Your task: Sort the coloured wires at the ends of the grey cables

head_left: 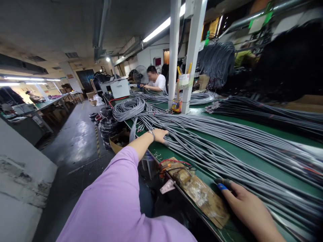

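Note:
A long bundle of grey cables [214,141] runs across the green bench [242,156]. My left hand [159,135], on a lilac-sleeved arm with a wrist bracelet, reaches out and closes round a few of the cables near the bench's front edge. My right hand [242,203] lies near the bottom right on the cables, its forefinger wrapped in blue tape and stretched out. A worn cardboard pad [202,196] with a small fixture and red and black wires [174,166] sits at the bench edge between my hands.
Two white posts [184,53] stand on the bench behind the cables, with a bottle [176,105] at their foot. A person in a white shirt [157,82] works further along. Black cable coils [108,126] and a cardboard box [119,141] lie on the aisle floor.

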Action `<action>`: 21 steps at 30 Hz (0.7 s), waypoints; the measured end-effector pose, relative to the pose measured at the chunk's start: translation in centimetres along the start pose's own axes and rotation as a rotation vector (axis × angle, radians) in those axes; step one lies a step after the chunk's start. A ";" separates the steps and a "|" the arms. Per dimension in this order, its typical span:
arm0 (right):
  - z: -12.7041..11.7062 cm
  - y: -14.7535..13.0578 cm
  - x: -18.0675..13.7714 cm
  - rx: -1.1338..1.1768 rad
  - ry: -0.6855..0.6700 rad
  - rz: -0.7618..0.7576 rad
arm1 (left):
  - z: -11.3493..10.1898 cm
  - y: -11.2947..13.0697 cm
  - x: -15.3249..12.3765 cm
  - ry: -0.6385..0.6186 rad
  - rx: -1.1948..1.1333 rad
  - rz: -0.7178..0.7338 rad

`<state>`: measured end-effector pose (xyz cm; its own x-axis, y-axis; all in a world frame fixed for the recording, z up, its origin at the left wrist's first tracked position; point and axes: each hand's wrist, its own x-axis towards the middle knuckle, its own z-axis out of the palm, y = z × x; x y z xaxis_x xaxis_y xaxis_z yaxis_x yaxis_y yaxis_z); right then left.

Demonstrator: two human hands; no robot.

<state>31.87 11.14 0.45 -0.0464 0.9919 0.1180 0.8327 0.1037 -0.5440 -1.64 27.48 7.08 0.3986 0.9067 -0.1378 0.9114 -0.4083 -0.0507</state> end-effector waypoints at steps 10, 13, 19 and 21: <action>-0.7 -0.7 -0.1 -0.003 -0.123 0.048 | -0.4 4.3 -2.8 -0.107 0.155 0.271; -0.6 -0.7 -0.2 -0.010 -0.119 0.042 | -0.9 4.5 -3.1 -0.174 0.245 0.279; -0.1 -0.5 -0.1 -0.039 -0.087 -0.002 | 0.4 5.0 -4.3 -0.038 0.378 0.237; 0.2 -0.2 -0.1 -0.042 -0.010 -0.028 | 0.8 5.1 -4.6 0.028 0.382 0.184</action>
<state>31.57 11.00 0.39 -0.0752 0.9894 0.1244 0.8535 0.1284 -0.5050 1.08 21.18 6.70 0.5581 0.8157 -0.1521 0.7239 -0.5683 -0.3913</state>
